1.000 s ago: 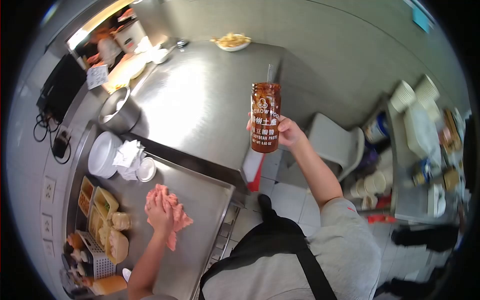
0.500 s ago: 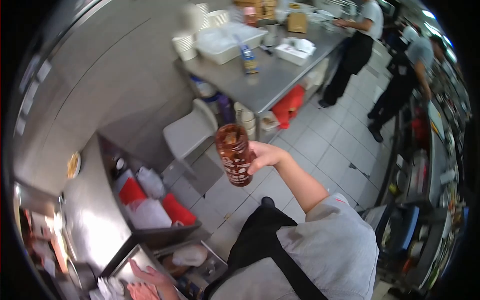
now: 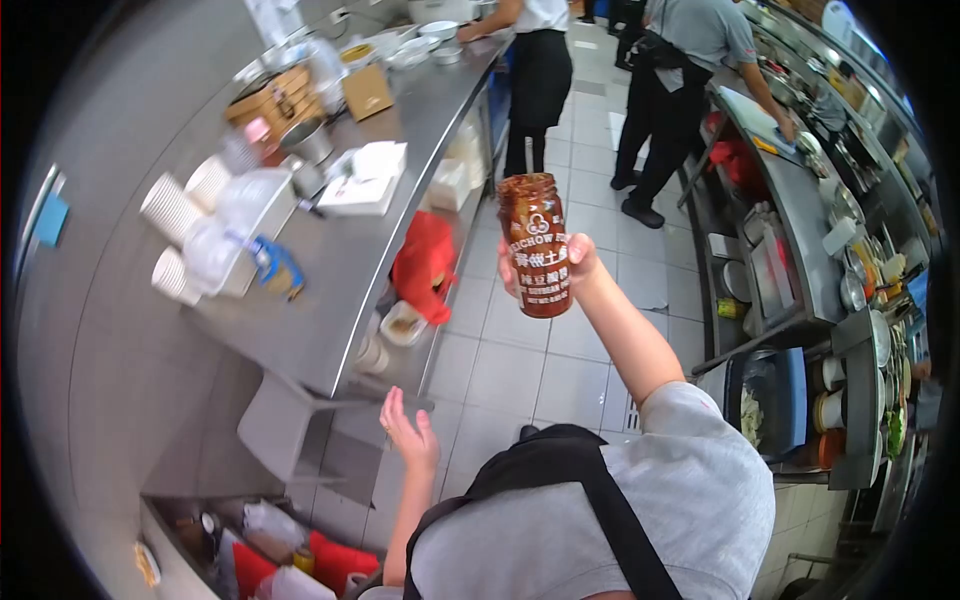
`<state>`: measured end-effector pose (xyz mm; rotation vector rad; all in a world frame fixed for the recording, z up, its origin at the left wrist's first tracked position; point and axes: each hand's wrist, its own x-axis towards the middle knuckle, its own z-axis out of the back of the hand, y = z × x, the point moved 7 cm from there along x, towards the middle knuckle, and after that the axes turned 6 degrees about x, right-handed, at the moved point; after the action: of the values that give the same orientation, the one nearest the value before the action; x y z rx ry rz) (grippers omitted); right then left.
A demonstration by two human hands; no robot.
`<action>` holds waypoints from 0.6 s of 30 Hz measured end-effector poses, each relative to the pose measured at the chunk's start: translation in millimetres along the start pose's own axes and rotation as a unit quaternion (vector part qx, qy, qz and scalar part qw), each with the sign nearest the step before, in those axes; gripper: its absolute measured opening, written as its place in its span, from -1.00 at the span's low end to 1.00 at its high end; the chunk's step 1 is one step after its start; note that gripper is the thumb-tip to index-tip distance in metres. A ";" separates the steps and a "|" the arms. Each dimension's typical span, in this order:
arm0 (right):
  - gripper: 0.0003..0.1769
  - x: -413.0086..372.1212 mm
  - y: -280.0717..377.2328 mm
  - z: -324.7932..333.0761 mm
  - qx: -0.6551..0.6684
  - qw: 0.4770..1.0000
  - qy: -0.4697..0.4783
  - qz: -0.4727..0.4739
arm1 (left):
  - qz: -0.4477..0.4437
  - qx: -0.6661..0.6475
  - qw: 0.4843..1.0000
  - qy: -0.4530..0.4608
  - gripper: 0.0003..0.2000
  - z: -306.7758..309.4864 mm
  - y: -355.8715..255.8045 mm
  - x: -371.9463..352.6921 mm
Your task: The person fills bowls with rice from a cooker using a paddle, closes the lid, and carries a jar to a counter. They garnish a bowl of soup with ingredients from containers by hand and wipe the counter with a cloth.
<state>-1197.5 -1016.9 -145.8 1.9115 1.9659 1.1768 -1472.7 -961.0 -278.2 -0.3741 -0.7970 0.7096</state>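
Observation:
A glass jar (image 3: 541,250) of dark red chilli bean sauce stands roughly upright in my right hand (image 3: 582,262), whose fingers wrap around its lower half. The jar carries white printed lettering, and its mouth shows no lid. Sauce smears coat the inside of the glass near the top. My left hand (image 3: 408,428) is raised lower down on the left, palm up with fingers stretched, holding nothing. It is nearest to the corner of a steel table (image 3: 345,290).
On the table are stacked paper cups (image 3: 180,208), a plastic tub (image 3: 262,225), a blue packet (image 3: 276,266) and a white box (image 3: 368,178). A grey stool (image 3: 275,420) stands beneath its near end. Two co-workers stand ahead, one at the right-hand counter (image 3: 775,180). A blue bin (image 3: 790,400) sits right.
My view has swung right along the aisle. The jar stays in my right hand and now sits higher in view. My left hand has risen from the lower left, away from the steel counter.

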 end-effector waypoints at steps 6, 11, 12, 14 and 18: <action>-0.15 20.3 82.6 72.2 -0.012 1.000 -0.004 0.017 | 0.034 -0.036 0.999 -0.009 -0.55 -77.9 -9.1 58.2; -0.13 52.0 130.8 148.0 -0.034 0.999 -0.029 0.028 | 0.053 -0.003 0.999 -0.005 -0.59 -117.8 29.5 118.2; -0.13 60.8 140.9 164.9 -0.037 0.998 -0.030 0.034 | 0.032 0.003 0.999 -0.031 -0.62 -126.2 37.2 135.3; -0.11 76.3 157.9 195.6 -0.033 0.999 -0.019 0.038 | -0.005 0.010 0.999 -0.043 -0.63 -142.7 40.0 173.7; -0.09 115.1 203.4 252.8 -0.026 0.999 -0.012 0.045 | -0.101 -0.052 0.993 -0.038 -0.70 -196.0 8.4 275.2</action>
<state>-906.1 -833.4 -145.9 1.9982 1.8355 1.2083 -1193.5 -770.9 -267.9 -0.3559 -0.9313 0.4962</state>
